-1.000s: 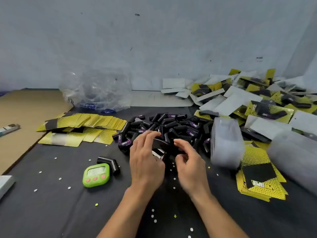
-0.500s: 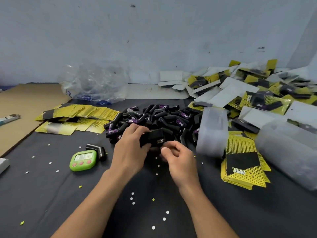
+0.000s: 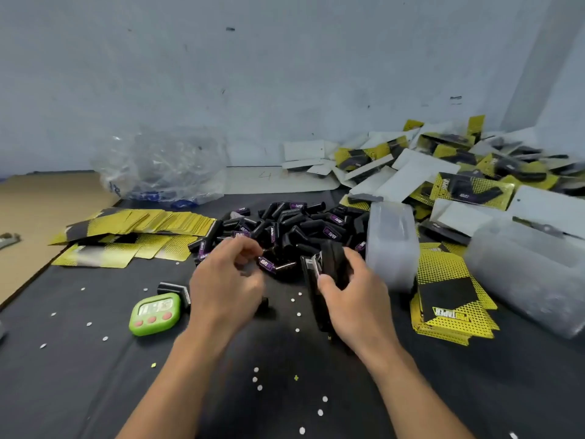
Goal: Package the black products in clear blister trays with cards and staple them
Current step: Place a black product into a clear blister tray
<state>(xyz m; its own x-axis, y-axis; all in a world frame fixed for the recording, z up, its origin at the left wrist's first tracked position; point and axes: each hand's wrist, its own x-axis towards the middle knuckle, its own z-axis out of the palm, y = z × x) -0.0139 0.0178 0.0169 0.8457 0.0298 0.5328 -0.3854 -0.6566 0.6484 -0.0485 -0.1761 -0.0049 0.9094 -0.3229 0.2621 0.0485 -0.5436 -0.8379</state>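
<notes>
Moved from my left hand [image 3: 226, 282], the stapler [image 3: 312, 301] is now gripped in my right hand [image 3: 359, 299]; left fingers curl over products [image 3: 294, 229], hold unclear.

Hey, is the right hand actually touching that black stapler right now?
Touching. The head view shows the right hand gripping the black stapler, with the thumb pressed on its near face and the fingers curled round its far side.

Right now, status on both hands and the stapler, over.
Right hand gripping black stapler. Left hand curled at edge of product pile, grip unclear. Clear tray stack just right of stapler; green timer beside left hand.
</notes>
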